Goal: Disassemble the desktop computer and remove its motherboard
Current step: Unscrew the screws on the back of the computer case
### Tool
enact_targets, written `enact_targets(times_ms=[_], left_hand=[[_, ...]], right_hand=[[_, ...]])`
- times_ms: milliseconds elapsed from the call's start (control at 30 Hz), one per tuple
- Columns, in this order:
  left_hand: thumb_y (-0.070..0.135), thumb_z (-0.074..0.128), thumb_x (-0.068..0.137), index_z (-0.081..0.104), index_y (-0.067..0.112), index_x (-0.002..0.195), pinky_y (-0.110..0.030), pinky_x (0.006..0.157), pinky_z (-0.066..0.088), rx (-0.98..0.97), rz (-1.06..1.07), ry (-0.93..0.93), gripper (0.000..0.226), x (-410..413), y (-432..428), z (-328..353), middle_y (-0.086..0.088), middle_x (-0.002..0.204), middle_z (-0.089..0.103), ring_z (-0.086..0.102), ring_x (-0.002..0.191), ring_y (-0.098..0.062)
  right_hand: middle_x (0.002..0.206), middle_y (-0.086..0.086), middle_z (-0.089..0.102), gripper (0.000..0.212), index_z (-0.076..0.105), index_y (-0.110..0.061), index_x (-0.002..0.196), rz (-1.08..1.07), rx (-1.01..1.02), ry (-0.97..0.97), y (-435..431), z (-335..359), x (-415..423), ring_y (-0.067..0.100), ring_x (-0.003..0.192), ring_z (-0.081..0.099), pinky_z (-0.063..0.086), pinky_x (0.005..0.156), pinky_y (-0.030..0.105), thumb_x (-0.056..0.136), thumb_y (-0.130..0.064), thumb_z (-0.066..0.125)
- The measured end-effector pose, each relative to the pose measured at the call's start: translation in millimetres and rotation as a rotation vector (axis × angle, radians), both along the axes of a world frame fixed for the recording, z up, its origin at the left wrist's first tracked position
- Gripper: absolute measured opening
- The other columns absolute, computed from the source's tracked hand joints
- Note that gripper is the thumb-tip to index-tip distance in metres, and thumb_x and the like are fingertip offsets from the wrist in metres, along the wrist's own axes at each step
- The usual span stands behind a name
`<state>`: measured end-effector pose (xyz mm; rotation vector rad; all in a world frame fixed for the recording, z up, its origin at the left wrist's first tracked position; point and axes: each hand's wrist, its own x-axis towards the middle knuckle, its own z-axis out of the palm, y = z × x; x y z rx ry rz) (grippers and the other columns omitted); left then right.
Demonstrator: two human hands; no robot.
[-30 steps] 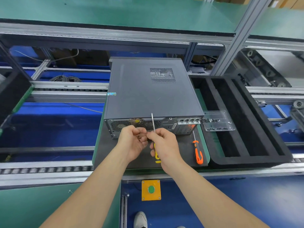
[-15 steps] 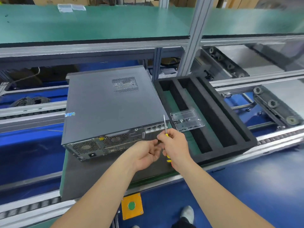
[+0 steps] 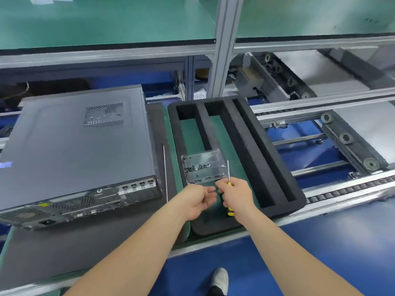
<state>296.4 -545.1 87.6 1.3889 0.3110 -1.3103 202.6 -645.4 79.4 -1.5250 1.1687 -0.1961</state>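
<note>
Head view: both grips meet over the near end of the foam tray (image 3: 252, 146), close to the surface's near edge.

Clear screw box (image 3: 203, 165) sits just past the fingertips toward the far edge, long axis roughly parallel to the near edge. It sits in the tray's left bay and holds loose dark screws (image 3: 197, 167).

Left grip (image 3: 199, 201) is nearer the box, almost at its near-left corner. Fingers are curled in. Can't tell if they pinch a screw, it's too small.

Right grip (image 3: 237, 199) is clamped on the yellow screwdriver (image 3: 228, 170), shaft pointing up beside the box's right edge.

Desktop computer (image 3: 74, 150) lies flat on the left of the surface, cover on, rear panel facing the near edge, well left of both grips.

My guess is the next move is a drop into the box, a short forward reach for the left grip.
</note>
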Motion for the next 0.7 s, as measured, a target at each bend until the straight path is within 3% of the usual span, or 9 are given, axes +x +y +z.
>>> enact_targets(times_ms=[100,167,233,367,400,433,500,700], left_hand=[[-0.007,0.045,0.103,0.061,-0.011,0.122,-0.031,0.083,0.059,0.058,0.042,-0.013,0.025,-9.0,-23.1,-16.0,-0.020,0.107,0.063,0.062,0.091,-0.025],[-0.002,0.046,0.101,0.061,-0.007,0.107,-0.039,0.099,0.055,0.110,0.088,-0.038,0.017,-13.2,-33.7,-24.9,-0.022,0.108,0.061,0.061,0.099,-0.032],[0.004,0.045,0.102,0.056,-0.001,0.095,-0.040,0.102,0.053,0.137,0.117,-0.045,0.014,-16.0,-41.9,-30.7,-0.022,0.103,0.056,0.057,0.099,-0.033],[0.023,0.043,0.107,0.055,0.006,0.116,-0.037,0.086,0.048,0.175,0.146,-0.054,0.022,-20.2,-52.9,-35.2,-0.015,0.101,0.058,0.056,0.085,-0.026],[0.029,0.044,0.107,0.055,0.007,0.124,-0.036,0.091,0.048,0.195,0.141,-0.053,0.030,-20.8,-54.3,-36.3,-0.016,0.110,0.062,0.062,0.094,-0.027],[0.035,0.043,0.107,0.052,0.007,0.137,-0.038,0.104,0.045,0.221,0.126,-0.049,0.041,-21.5,-55.1,-38.2,-0.017,0.130,0.061,0.061,0.117,-0.030],[0.044,0.043,0.107,0.038,0.010,0.154,-0.041,0.122,0.029,0.264,0.094,-0.048,0.059,-23.7,-55.7,-39.5,-0.016,0.159,0.040,0.039,0.148,-0.030],[0.048,0.044,0.106,0.033,0.015,0.159,-0.043,0.124,0.024,0.254,0.056,-0.047,0.064,-24.1,-47.3,-26.5,-0.008,0.167,0.029,0.029,0.152,-0.027]], right_hand=[[0.073,0.003,0.074,0.016,0.075,-0.014,0.089,0.064,0.049,0.025,-23.6,-16.3,-2.8,0.017,0.055,0.057,0.049,0.051,0.032,0.097,-0.015,0.060],[0.079,0.008,0.076,0.020,0.073,-0.011,0.094,0.123,0.071,0.048,-32.7,-26.8,-3.6,0.017,0.057,0.066,0.057,0.054,0.032,0.100,-0.011,0.054],[0.084,0.010,0.077,0.021,0.072,-0.010,0.096,0.175,0.083,0.072,-38.2,-36.5,-3.3,0.020,0.068,0.075,0.065,0.066,0.036,0.102,-0.013,0.052],[0.091,0.011,0.076,0.023,0.072,-0.009,0.094,0.268,0.084,0.105,-44.3,-44.7,2.5,0.029,0.086,0.076,0.064,0.081,0.047,0.100,-0.017,0.052],[0.093,0.015,0.075,0.024,0.071,-0.006,0.093,0.299,0.065,0.117,-45.2,-44.0,4.4,0.034,0.090,0.074,0.063,0.083,0.052,0.099,-0.019,0.051],[0.096,0.019,0.074,0.027,0.070,-0.002,0.094,0.329,0.052,0.127,-45.7,-43.7,6.2,0.040,0.094,0.072,0.061,0.084,0.057,0.099,-0.020,0.050],[0.099,0.022,0.072,0.028,0.068,-0.001,0.095,0.360,0.048,0.137,-45.6,-43.3,7.4,0.045,0.097,0.070,0.059,0.083,0.060,0.099,-0.021,0.050],[0.093,0.015,0.075,0.025,0.073,-0.010,0.092,0.342,0.094,0.096,-45.6,-37.3,8.1,0.034,0.089,0.075,0.064,0.079,0.052,0.100,-0.015,0.050]])
